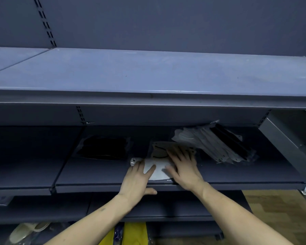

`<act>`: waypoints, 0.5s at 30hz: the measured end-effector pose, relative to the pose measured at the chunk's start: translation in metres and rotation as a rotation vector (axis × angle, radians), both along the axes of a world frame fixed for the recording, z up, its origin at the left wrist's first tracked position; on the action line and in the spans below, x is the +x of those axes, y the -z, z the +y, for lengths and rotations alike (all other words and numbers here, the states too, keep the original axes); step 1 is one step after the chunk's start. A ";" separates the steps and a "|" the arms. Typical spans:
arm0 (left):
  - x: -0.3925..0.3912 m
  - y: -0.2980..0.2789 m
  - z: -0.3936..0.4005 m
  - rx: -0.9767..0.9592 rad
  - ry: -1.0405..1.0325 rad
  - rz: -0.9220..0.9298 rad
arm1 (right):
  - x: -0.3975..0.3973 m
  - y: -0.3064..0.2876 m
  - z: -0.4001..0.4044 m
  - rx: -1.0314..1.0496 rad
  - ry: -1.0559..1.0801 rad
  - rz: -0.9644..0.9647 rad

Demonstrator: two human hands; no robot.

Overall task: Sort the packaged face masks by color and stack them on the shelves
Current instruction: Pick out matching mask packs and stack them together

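Pressing down on a white packaged mask (155, 171) at the middle shelf's (95, 181) front edge, my left hand (137, 177) and right hand (185, 167) lie flat, fingers spread.

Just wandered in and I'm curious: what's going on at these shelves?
A person is sorting packaged face masks on the middle shelf. Both hands rest on a white mask packet near the front edge, left hand, right hand. A black stack lies to the left, a mixed unsorted pile to the right.
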State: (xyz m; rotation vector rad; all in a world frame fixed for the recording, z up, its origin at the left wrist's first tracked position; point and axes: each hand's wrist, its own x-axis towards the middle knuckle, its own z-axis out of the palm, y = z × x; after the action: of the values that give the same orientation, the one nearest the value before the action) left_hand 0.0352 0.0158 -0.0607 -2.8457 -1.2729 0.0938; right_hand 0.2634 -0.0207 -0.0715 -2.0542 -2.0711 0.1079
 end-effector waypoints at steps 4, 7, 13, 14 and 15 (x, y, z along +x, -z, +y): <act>-0.009 0.006 -0.004 0.151 0.143 -0.184 | -0.005 0.003 -0.016 0.083 -0.176 0.017; -0.011 0.005 -0.002 0.252 0.211 -0.320 | -0.007 0.009 -0.026 0.154 -0.273 -0.062; 0.006 -0.020 0.022 0.479 0.312 -0.451 | -0.008 -0.002 -0.027 0.427 -0.208 0.043; 0.011 -0.029 0.026 0.481 0.317 -0.467 | -0.009 -0.004 -0.025 0.478 -0.165 0.076; 0.016 -0.036 0.031 0.470 0.303 -0.482 | -0.009 -0.008 -0.023 0.511 -0.108 0.112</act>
State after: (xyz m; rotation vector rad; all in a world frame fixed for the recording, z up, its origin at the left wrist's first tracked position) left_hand 0.0512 0.0466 -0.0244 -2.6630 -0.7416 -0.8215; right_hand 0.2549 -0.0433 -0.0639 -1.5946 -1.8929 -0.2576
